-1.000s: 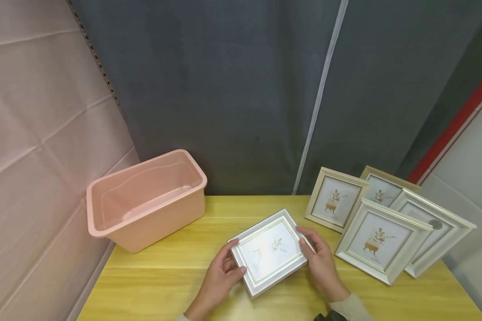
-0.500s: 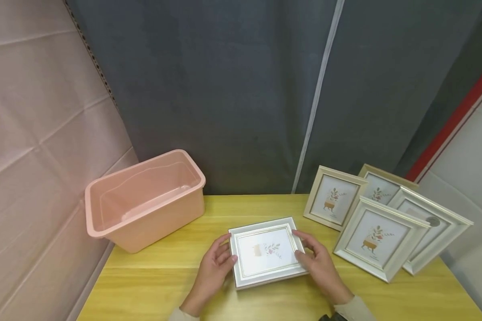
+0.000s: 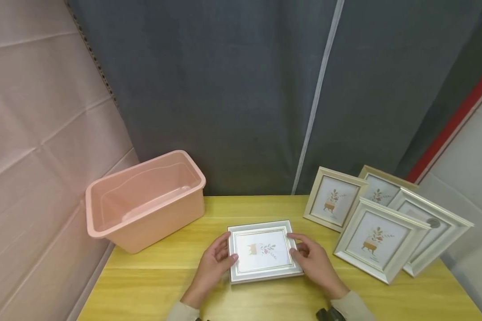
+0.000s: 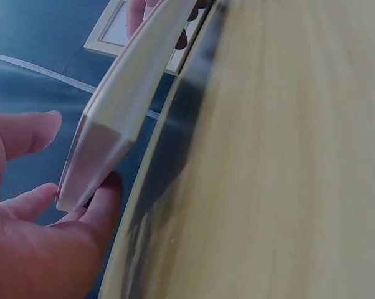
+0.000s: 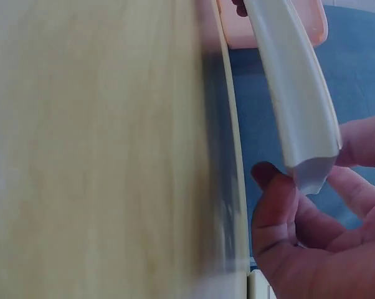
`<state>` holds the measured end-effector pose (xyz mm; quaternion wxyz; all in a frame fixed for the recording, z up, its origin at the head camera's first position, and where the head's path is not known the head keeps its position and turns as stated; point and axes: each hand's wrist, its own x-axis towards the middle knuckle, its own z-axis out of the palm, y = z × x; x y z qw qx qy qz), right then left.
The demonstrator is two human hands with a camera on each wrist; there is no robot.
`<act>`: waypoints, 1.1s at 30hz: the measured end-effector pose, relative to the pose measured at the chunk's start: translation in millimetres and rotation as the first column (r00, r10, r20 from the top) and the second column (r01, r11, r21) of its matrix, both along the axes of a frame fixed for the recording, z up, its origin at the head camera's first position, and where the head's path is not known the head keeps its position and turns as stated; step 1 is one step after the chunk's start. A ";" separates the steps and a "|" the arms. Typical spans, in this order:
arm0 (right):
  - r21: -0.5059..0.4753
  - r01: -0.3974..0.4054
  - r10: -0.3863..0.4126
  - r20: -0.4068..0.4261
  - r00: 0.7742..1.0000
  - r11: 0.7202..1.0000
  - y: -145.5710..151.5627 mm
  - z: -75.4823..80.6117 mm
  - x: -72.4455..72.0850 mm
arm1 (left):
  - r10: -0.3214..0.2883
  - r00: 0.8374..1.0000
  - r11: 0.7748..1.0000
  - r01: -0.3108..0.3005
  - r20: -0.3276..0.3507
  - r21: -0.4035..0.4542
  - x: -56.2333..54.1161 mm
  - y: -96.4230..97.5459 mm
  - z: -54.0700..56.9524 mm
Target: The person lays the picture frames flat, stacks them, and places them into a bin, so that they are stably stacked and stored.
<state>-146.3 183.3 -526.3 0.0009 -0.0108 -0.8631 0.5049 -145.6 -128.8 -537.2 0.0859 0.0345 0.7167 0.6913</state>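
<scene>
While the left hand (image 3: 208,269) grasped one short side of a white picture frame (image 3: 263,252), the right hand (image 3: 315,266) grasped the opposite side, the fingers of each curled round the edge. The wrist views showed this frame held just above the desk (image 3: 152,281), apart from its surface; the head view showed its face upward, the printed plant lying sideways with the pot toward the left hand. To the right stood four more frames: a pale wooden frame (image 3: 334,198), a tan frame (image 3: 381,189) partly hidden behind, and two whitish ones, the front frame (image 3: 379,240) overlapping the rear frame (image 3: 431,229). At the far left sat a pink bin (image 3: 168,220), before a dark curtain (image 3: 225,89).
</scene>
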 end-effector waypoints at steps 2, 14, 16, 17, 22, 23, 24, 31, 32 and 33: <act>0.022 -0.005 0.005 -0.001 1.000 1.000 0.3 -1.8 -2.2 | -0.026 1.000 0.998 0.026 0.004 -0.051 -1.7 -2.5 -1.0; 0.037 -0.028 0.027 0.028 0.999 0.999 0.9 -7.1 -11.6 | -0.163 0.986 0.957 0.164 0.023 -0.240 -14.5 -8.6 0.5; 0.038 -0.030 0.029 0.034 0.999 0.999 1.0 -6.6 -11.7 | -0.175 0.984 0.952 0.177 0.033 -0.251 -15.5 -9.6 1.3; 0.040 -0.035 0.034 0.036 0.999 0.999 0.9 -5.9 -11.7 | -0.175 0.984 0.950 0.178 0.036 -0.257 -15.9 -10.1 1.7; 0.050 -0.053 0.051 0.043 0.998 0.997 1.7 -3.7 -10.2 | -0.175 0.983 0.943 0.181 0.046 -0.280 -17.6 -10.8 2.6; 0.055 -0.056 0.054 0.045 0.998 0.997 1.7 -3.4 -10.3 | -0.176 0.983 0.941 0.182 0.047 -0.284 -17.8 -10.9 2.6; 0.061 -0.057 0.054 0.047 0.997 0.997 1.7 -3.1 -10.3 | -0.178 0.983 0.940 0.185 0.049 -0.287 -18.0 -11.0 2.7; 0.087 -0.063 0.057 0.067 0.996 0.994 0.5 -2.1 -10.7 | -0.188 0.981 0.933 0.194 0.049 -0.304 -18.3 -13.6 4.6; 0.089 -0.063 0.057 0.068 0.996 0.994 0.2 -2.1 -10.6 | -0.189 0.981 0.931 0.196 0.051 -0.307 -18.1 -14.2 4.7; 0.091 -0.064 0.058 0.069 0.996 0.994 0.0 -2.2 -10.3 | -0.195 0.980 0.929 0.199 0.043 -0.312 -17.9 -15.2 4.6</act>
